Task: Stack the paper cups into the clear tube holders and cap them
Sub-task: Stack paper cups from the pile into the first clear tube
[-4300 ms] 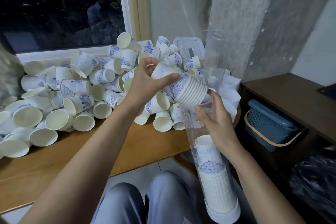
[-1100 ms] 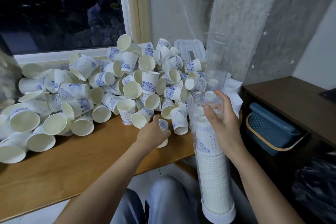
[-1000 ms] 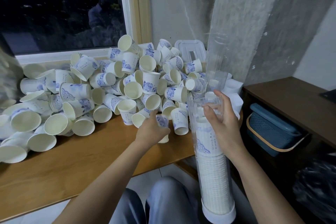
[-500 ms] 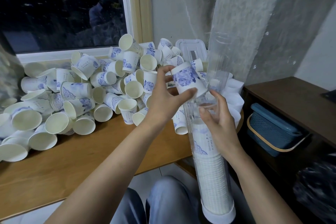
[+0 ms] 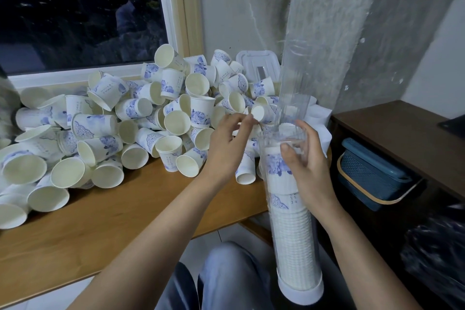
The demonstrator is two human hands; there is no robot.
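Round upper end of clear tube (image 5: 294, 246): right hand (image 5: 310, 168) gripping, thumb on near wall, fingers curled round far side. Inside tube: cup stack (image 5: 289, 209) reaching almost to rim, top cup blue-patterned. At tube's foot: white cap (image 5: 300, 292). Left of tube: left hand (image 5: 230, 145), fingers loosely bent, holding nothing, tips just beside loose cups (image 5: 141, 118) heaped on wooden table (image 5: 113, 221); contact cannot tell. Behind tube: second, empty tube (image 5: 294, 75), upright.

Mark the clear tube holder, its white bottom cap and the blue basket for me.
clear tube holder (image 5: 294, 246), head view, on its lower wall.
white bottom cap (image 5: 300, 294), head view, on its front side.
blue basket (image 5: 364, 178), head view, on its side wall.
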